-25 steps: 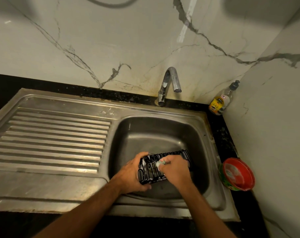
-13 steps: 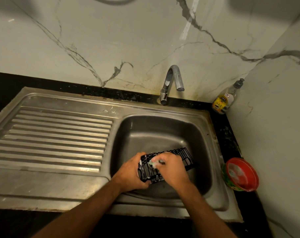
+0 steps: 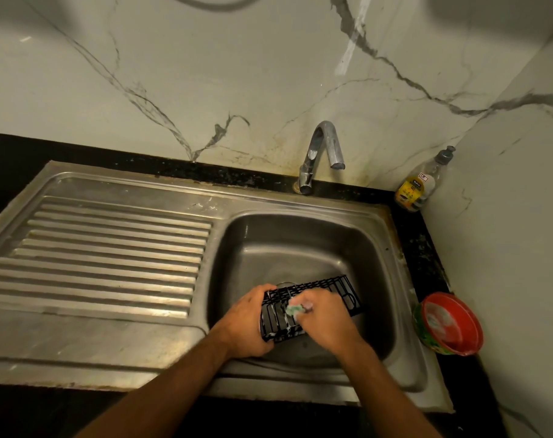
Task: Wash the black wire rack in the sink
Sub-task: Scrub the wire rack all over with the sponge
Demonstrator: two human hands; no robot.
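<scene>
The black wire rack [image 3: 340, 290] lies low in the steel sink [image 3: 300, 245], near its front wall, streaked with white suds. My left hand [image 3: 248, 322] grips the rack's left end, fingers curled over its edge. My right hand [image 3: 327, 317] holds a small green scrub pad [image 3: 294, 309] and presses it on the rack's middle. The right end of the rack sticks out past my right hand.
A curved tap [image 3: 321, 153] stands behind the basin, no water running. A ribbed draining board [image 3: 104, 251] fills the left. A soap bottle [image 3: 422, 181] leans in the back right corner. A red tub of dish paste [image 3: 449, 324] sits on the right counter.
My right hand has rubbed the pad leftward and back along the rack. The rack has tilted slightly. My left hand keeps its grip.
</scene>
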